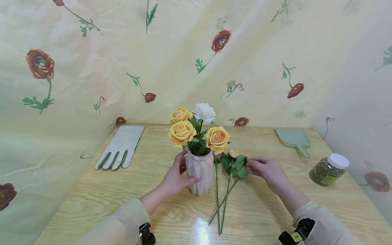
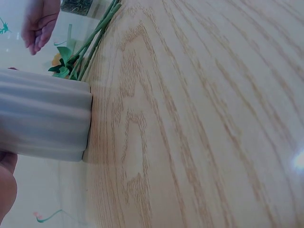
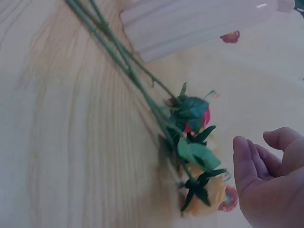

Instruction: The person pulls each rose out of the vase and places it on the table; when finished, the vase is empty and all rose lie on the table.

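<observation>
Holding vase (image 1: 199, 173) — left hand (image 1: 177, 176) seemingly wraps behind.

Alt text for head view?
A left hand holds a pale vase of three yellow roses and one white rose on a wooden table; the right hand is beside loose flowers. Glove at left; dustpan and jar at right.

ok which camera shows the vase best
The head view: the vase stands upright, visible from base to rim, though the left hand covers part. The left wrist view cuts it off at the left edge; the right wrist view crops it along the top.
</observation>
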The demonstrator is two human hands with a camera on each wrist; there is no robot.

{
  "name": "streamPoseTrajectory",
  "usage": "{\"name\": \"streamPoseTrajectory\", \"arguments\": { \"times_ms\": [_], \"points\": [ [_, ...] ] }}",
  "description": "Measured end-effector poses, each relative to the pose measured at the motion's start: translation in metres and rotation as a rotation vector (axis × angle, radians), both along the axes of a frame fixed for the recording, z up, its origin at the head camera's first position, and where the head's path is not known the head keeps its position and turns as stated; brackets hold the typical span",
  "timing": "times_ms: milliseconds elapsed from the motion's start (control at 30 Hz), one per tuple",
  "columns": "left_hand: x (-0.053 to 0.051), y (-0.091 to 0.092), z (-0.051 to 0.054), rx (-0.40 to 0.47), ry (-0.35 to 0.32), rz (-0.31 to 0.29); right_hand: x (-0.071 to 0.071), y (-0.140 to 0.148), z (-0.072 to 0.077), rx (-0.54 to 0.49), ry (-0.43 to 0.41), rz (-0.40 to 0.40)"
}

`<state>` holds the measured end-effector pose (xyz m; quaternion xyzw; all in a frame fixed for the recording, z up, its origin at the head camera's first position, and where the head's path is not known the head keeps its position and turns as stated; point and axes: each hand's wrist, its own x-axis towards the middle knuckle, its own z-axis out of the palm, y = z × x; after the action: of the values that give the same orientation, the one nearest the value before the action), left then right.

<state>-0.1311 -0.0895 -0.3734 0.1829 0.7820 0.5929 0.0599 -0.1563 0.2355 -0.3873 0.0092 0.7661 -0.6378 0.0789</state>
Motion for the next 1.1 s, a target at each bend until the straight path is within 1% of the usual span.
{"name": "streamPoseTrajectory", "arguments": {
  "times_ms": [100,233,300,433,533,733,800,933,1100],
  "points": [
    [-0.006,0.000,-0.011,0.001,-0.011,0.005,0.001,-0.007,0.009,0.018,0.018,0.013],
    [-0.015,-0.002,-0.027,-0.002,-0.015,0.015,0.002,-0.018,0.022,0.106,0.051,0.031],
    [-0.016,-0.003,-0.031,0.004,-0.003,0.015,0.002,-0.025,0.029,0.130,0.063,0.037],
    [-0.015,-0.003,-0.032,0.009,0.015,0.010,0.002,-0.036,0.039,0.110,0.082,0.055],
    [-0.015,-0.004,-0.031,0.006,0.012,0.008,0.003,-0.044,0.045,0.103,0.100,0.069],
    [-0.015,-0.004,-0.031,-0.002,0.013,0.006,0.005,-0.056,0.057,0.162,0.156,0.107],
    [-0.015,-0.004,-0.032,-0.003,0.018,0.004,0.005,-0.061,0.060,0.149,0.175,0.123],
    [-0.016,-0.004,-0.032,0.003,0.019,0.001,0.005,-0.072,0.066,0.072,0.204,0.164],
    [-0.017,-0.003,-0.032,0.003,0.001,0.000,0.004,-0.083,0.070,0.033,0.233,0.182]
  ]
}}
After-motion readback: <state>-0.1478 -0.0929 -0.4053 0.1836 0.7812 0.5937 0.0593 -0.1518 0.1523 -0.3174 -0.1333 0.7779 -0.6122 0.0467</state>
